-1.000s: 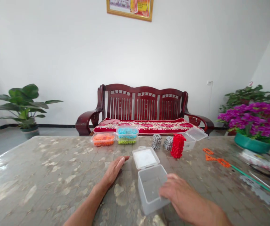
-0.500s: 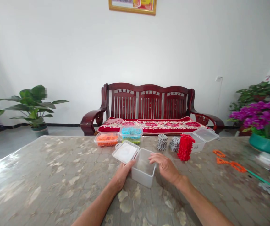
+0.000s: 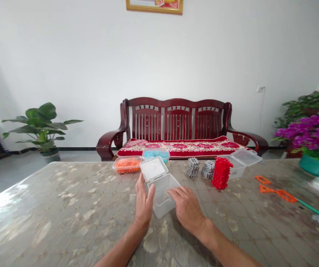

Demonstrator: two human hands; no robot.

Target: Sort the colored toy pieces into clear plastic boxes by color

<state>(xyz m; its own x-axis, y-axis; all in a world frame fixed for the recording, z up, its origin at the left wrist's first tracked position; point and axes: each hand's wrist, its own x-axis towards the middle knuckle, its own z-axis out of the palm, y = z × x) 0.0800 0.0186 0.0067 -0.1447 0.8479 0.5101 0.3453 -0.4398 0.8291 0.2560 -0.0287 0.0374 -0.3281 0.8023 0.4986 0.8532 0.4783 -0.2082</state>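
A clear plastic box (image 3: 165, 195) with its hinged lid (image 3: 153, 168) standing open sits on the marbled table, and nothing shows inside it. My left hand (image 3: 144, 202) lies against the box's left side with fingers straight and together. My right hand (image 3: 187, 209) rests on its right front corner, fingers curled over the rim. Both hands hold the box between them.
Behind the box lie an orange-filled tub (image 3: 127, 164) and a blue-filled tub (image 3: 156, 153). Right of them stand two grey bead pieces (image 3: 201, 168), a red bead piece (image 3: 221, 172) and another open clear box (image 3: 240, 162). Orange bits (image 3: 273, 189) and a flower pot (image 3: 316, 167) are at the right.
The box has moved from near my right side to the table's middle. My left hand came off the table onto its left side; my right hand shifted to its right front corner.
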